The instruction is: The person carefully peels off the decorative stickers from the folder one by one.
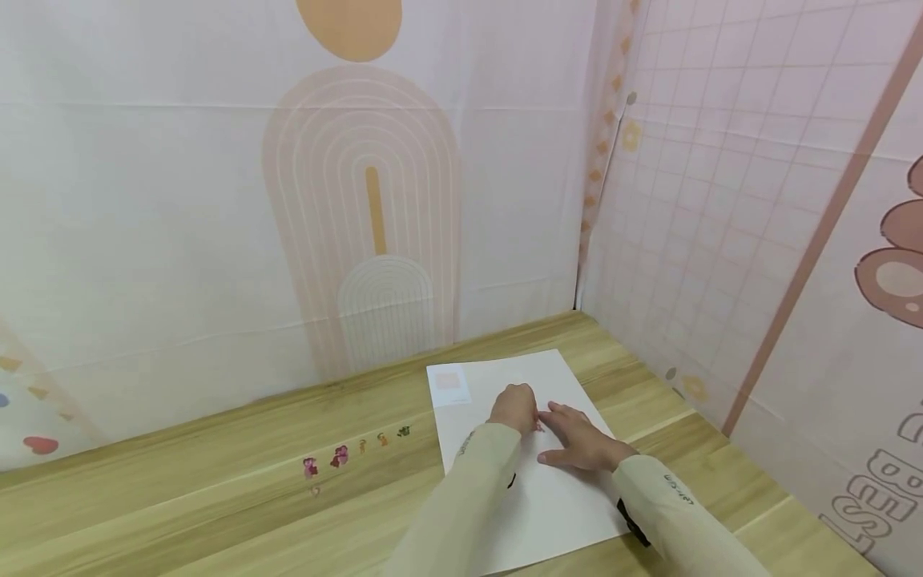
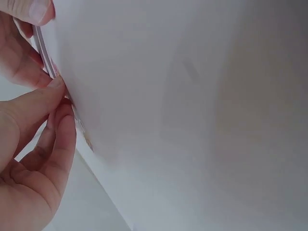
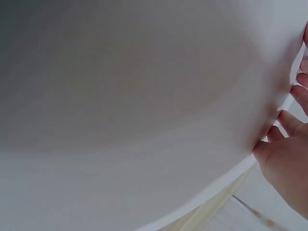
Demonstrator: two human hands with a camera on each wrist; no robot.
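Observation:
A large white sheet of paper (image 1: 519, 513) lies on the wooden table. Over its middle, my left hand (image 1: 515, 407) curls downward. Its thumb and forefinger pinch a small pinkish pressed flower (image 2: 54, 69), mostly hidden by the fingertips. Beside those fingertips in the left wrist view lies a small brownish dried bit (image 2: 88, 140) on the paper. My right hand (image 1: 580, 441) rests to the right, fingers spread and fairly straight, fingertips touching the sheet close to the left hand. The right wrist view shows its fingers (image 3: 291, 122) along the paper surface.
Left of the paper, several pressed flowers lie in a row on the table (image 1: 216, 513): magenta ones (image 1: 340, 456), orange ones (image 1: 382, 439) and a green one (image 1: 404, 431). A small card with a pink square (image 1: 449, 383) lies on the paper's upper left corner. Printed cloth walls (image 1: 180, 240) stand behind.

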